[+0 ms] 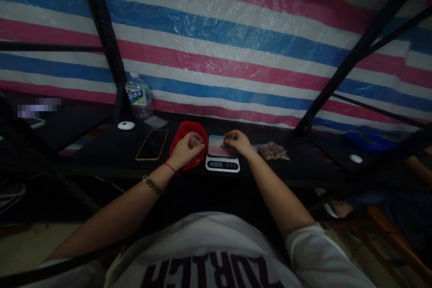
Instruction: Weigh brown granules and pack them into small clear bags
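Observation:
My left hand [184, 149] is closed around a small clear plastic packet [195, 139], held over a red bag [188, 136] on the dark table. My right hand [239, 141] pinches a small brownish item [229, 136] above the far edge of a white digital kitchen scale [222, 153]. The scale stands between the two hands. A red string and a bead bracelet are on my left wrist.
A phone [152, 144] lies face up left of the red bag. A water bottle [138, 95], a white round puck [126, 125] and a small clear packet [155, 121] sit behind it. Filled clear bags [272, 150] lie right of the scale. Black frame poles cross a striped tarp.

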A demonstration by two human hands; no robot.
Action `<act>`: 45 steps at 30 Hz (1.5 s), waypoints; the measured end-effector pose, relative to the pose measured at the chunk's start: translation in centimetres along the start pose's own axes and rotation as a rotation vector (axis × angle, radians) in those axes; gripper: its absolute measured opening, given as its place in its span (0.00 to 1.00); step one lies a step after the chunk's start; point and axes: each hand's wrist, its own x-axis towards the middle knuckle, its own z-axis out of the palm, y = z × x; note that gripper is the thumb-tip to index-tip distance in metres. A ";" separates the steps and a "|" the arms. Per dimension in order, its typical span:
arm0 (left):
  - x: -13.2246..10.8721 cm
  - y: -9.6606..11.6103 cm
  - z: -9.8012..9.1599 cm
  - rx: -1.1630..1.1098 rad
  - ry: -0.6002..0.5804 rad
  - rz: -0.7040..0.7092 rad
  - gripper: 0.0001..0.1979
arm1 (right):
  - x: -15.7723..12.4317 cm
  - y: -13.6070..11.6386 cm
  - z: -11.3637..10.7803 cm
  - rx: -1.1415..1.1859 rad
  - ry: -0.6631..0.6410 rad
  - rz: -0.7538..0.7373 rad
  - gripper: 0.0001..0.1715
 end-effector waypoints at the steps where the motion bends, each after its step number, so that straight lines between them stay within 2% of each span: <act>1: 0.0 0.1 0.0 0.004 -0.003 -0.005 0.19 | -0.1 0.4 0.0 -0.015 -0.009 0.006 0.22; 3: 0.0 0.2 -0.1 0.020 -0.001 -0.008 0.19 | -0.4 0.5 -0.1 -0.049 -0.002 -0.023 0.26; 6: 0.1 0.2 -0.1 0.034 0.007 -0.005 0.19 | -1.1 -0.5 -0.9 -0.172 0.115 -0.135 0.31; 8: 0.1 0.0 -0.1 0.032 0.011 -0.010 0.20 | -1.6 -1.8 -1.4 -0.282 0.178 -0.205 0.23; 9: 0.2 0.0 -0.1 0.032 0.012 -0.014 0.20 | -1.9 -2.5 -1.6 -0.333 0.164 -0.230 0.18; 11: 0.2 -0.2 0.0 0.036 0.015 -0.024 0.20 | -2.4 -3.8 -1.7 -0.429 0.047 -0.261 0.10; 13: 0.2 -0.2 0.0 0.045 0.015 -0.030 0.20 | -2.8 -4.8 -1.2 -0.511 -0.093 -0.266 0.09; 15: 0.1 -0.1 -0.1 0.055 0.013 -0.024 0.20 | -3.0 -5.4 -0.5 -0.567 -0.160 -0.242 0.09; 22: -0.1 0.3 -0.2 0.048 0.009 0.023 0.18 | -2.7 -6.2 1.0 -0.635 -0.174 -0.145 0.09; 24: 0.0 0.2 -0.2 0.034 0.058 0.036 0.18 | -2.3 -7.2 1.4 -0.625 -0.188 -0.189 0.08; 28: 0.2 -0.1 -0.6 -0.019 0.234 0.119 0.16 | -1.5 -10.5 3.3 -0.516 -0.274 -0.330 0.10; 30: 0.2 -0.2 -0.9 -0.043 0.272 0.160 0.15 | -1.1 -12.1 4.1 -0.435 -0.333 -0.387 0.12; 32: 0.2 -0.1 -1.1 -0.054 0.280 0.174 0.14 | -0.7 -13.0 4.1 -0.368 -0.315 -0.412 0.15; 36: 0.3 -0.1 -1.1 -0.064 0.267 0.149 0.14 | 0.2 -11.8 1.5 -0.244 -0.148 -0.347 0.20; 42: 0.4 -0.5 -0.9 -0.046 0.283 0.116 0.16 | 1.7 -5.9 -3.4 -0.201 0.113 -0.180 0.19; 45: 0.4 -0.6 -0.9 -0.044 0.290 0.106 0.15 | 1.8 -3.5 -4.0 -0.140 0.102 -0.112 0.21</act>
